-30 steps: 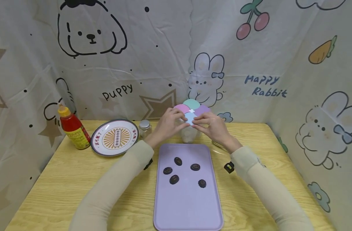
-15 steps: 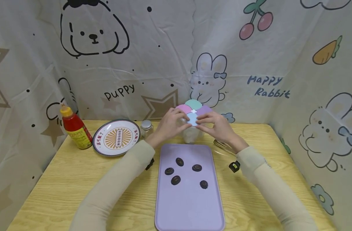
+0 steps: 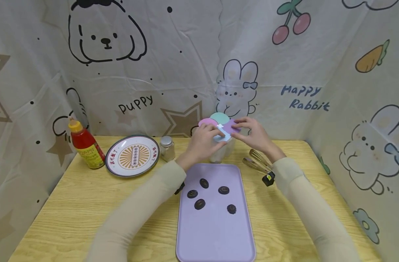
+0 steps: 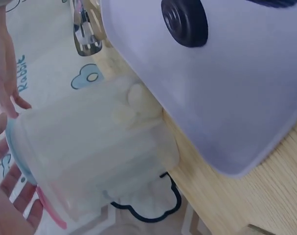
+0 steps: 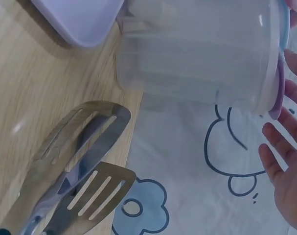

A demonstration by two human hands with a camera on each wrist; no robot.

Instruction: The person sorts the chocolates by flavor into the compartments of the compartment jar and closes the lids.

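A translucent canister (image 3: 217,155) stands behind the tray, with pale round pieces (image 4: 138,100) in its bottom. Its top has petal-shaped lids: a blue lid (image 3: 224,137), a purple lid (image 3: 230,126), a pink lid (image 3: 207,122) and a green lid (image 3: 220,117). My left hand (image 3: 204,142) is at the front left of the top, a finger over the blue lid, none curled round anything. On the other side, my right hand (image 3: 253,135) has its fingers spread at the edge of the purple lid. The right wrist view shows these fingers (image 5: 280,139) fairly straight.
A lilac tray (image 3: 216,236) with several dark chocolates (image 3: 200,204) lies in front of the canister. Slotted metal tongs (image 3: 256,162) lie to the right. A small shaker jar (image 3: 167,148), a patterned plate (image 3: 121,163) and a red sauce bottle (image 3: 86,145) stand left.
Both hands were at the sides of the blue lid. The right hand has shifted right and up to the purple lid, while the left has moved slightly right over the blue one.
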